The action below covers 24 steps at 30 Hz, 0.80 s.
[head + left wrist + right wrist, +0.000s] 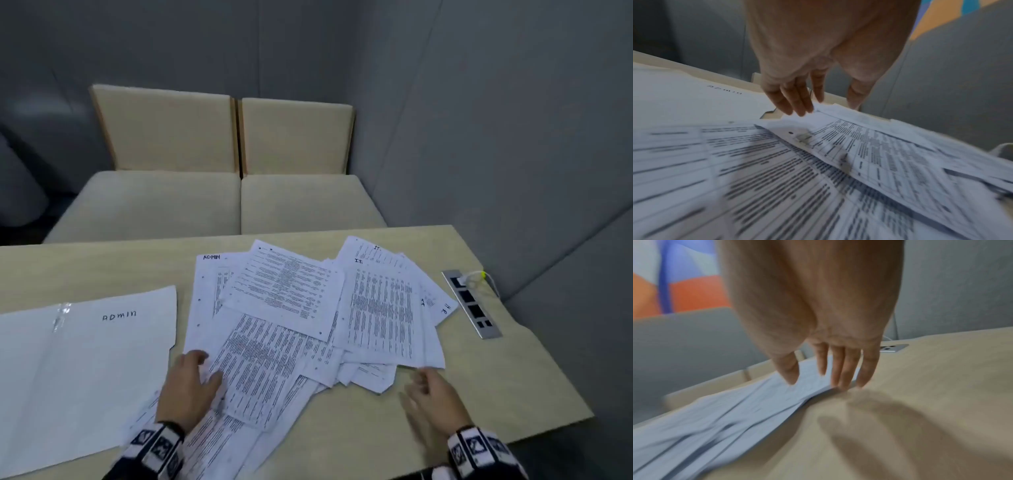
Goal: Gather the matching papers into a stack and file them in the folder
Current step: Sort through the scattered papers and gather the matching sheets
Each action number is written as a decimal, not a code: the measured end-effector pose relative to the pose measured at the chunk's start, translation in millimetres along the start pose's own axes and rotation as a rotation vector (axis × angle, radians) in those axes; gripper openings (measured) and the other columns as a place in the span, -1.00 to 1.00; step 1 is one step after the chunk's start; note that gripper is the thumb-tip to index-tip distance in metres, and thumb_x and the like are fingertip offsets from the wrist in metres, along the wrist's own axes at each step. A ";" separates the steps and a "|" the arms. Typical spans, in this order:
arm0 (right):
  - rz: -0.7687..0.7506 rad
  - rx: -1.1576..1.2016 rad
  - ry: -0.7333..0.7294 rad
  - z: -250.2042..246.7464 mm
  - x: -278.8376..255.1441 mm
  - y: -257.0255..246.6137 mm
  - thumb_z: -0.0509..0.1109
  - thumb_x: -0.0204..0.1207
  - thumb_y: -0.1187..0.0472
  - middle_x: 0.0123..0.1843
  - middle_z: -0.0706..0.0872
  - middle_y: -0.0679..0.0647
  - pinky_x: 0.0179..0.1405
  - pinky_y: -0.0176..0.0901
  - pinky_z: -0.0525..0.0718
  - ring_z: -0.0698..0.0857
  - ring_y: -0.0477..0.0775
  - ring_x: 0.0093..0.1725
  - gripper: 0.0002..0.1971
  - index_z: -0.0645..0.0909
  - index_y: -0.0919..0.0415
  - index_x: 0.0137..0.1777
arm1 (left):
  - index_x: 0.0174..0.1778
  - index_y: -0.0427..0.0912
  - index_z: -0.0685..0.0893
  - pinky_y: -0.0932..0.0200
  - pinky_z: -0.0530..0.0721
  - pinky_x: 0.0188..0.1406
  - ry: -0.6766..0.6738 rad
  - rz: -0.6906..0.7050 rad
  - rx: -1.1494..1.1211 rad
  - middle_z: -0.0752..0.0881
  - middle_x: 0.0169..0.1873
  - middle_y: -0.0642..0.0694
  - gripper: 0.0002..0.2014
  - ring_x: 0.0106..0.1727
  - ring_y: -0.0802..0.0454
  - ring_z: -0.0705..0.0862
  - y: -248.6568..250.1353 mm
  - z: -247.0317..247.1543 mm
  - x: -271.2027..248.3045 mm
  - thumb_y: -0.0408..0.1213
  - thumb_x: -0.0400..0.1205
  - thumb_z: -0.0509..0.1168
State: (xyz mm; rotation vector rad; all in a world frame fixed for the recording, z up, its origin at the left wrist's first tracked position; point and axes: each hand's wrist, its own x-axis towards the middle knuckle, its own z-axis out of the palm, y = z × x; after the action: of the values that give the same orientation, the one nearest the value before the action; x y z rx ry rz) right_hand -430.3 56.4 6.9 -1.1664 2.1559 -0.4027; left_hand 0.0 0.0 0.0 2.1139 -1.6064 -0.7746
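Observation:
A loose spread of printed papers covers the middle of the beige table; some sheets are hand-marked ADMIN, others IT. An open white folder labelled ADMIN lies flat at the left. My left hand hovers over the near left part of the spread, fingers straight, fingertips near a sheet corner. My right hand is at the near right edge of the pile, its straight fingers touching the paper edges. Neither hand holds anything.
A metal power strip with a white plug and cable is set into the table at the right. Two beige seat cushions stand behind the table, grey walls around. Bare tabletop lies to the right of the papers.

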 end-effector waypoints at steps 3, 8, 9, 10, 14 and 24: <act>0.114 0.012 0.130 -29.6 51.9 -0.7 0.56 0.43 0.12 0.28 0.68 0.39 0.24 0.08 0.61 0.69 0.36 0.24 -0.47 0.60 0.41 0.31 | 0.40 -0.49 0.47 -0.23 0.53 0.34 -0.022 -0.139 0.133 0.59 0.29 -0.49 -0.19 0.35 -0.40 0.53 11.3 13.1 33.2 -0.03 0.40 0.58; 0.343 0.151 0.096 -60.8 114.6 -10.2 0.55 0.45 0.00 0.38 0.59 0.37 0.20 0.00 0.54 0.62 0.37 0.34 -0.31 0.46 0.42 0.43 | 0.46 -0.46 0.35 -0.25 0.48 0.44 -0.048 -0.254 0.220 0.42 0.47 -0.47 0.06 0.51 -0.38 0.38 37.3 39.2 52.6 0.32 0.30 0.49; 0.348 0.187 0.074 -62.7 125.2 -13.8 0.55 0.46 -0.01 0.26 0.59 0.33 0.11 -0.02 0.52 0.64 0.31 0.22 -0.40 0.47 0.37 0.34 | 0.47 -0.40 0.35 -0.27 0.48 0.45 -0.051 -0.266 0.231 0.37 0.51 -0.44 0.07 0.54 -0.37 0.35 41.9 45.5 53.5 0.38 0.29 0.44; 0.358 0.234 0.064 -64.4 136.1 -18.2 0.55 0.46 -0.01 0.17 0.56 0.26 0.06 -0.04 0.49 0.61 0.25 0.10 -0.46 0.44 0.33 0.24 | 0.47 -0.36 0.36 -0.28 0.49 0.44 -0.059 -0.273 0.245 0.34 0.53 -0.43 0.07 0.55 -0.36 0.33 46.2 52.5 54.1 0.43 0.28 0.41; 0.414 0.420 0.047 -60.3 161.8 -38.0 0.59 0.45 0.05 0.41 0.59 0.36 0.12 0.01 0.56 0.64 0.33 0.27 -0.21 0.32 0.44 0.52 | 0.46 -0.32 0.37 -0.26 0.50 0.43 -0.063 -0.242 0.316 0.31 0.53 -0.40 0.05 0.56 -0.35 0.30 63.3 72.4 52.8 0.47 0.29 0.35; -0.109 0.243 0.114 -82.2 156.6 -74.4 0.46 0.58 0.18 -0.04 0.81 0.17 -0.11 -0.13 0.57 0.77 0.22 0.01 -0.80 0.72 0.34 0.04 | 0.12 -0.28 0.61 -0.18 0.62 0.11 -0.021 -0.176 0.376 0.65 0.16 -0.34 -0.29 0.18 -0.34 0.57 64.9 73.0 62.9 0.34 0.39 0.37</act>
State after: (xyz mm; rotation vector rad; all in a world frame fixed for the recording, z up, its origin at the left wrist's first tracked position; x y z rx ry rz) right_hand -500.3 -117.9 46.5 -1.1477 2.0741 -0.7737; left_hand -82.3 -76.1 -30.8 2.5449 -1.7013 -0.5824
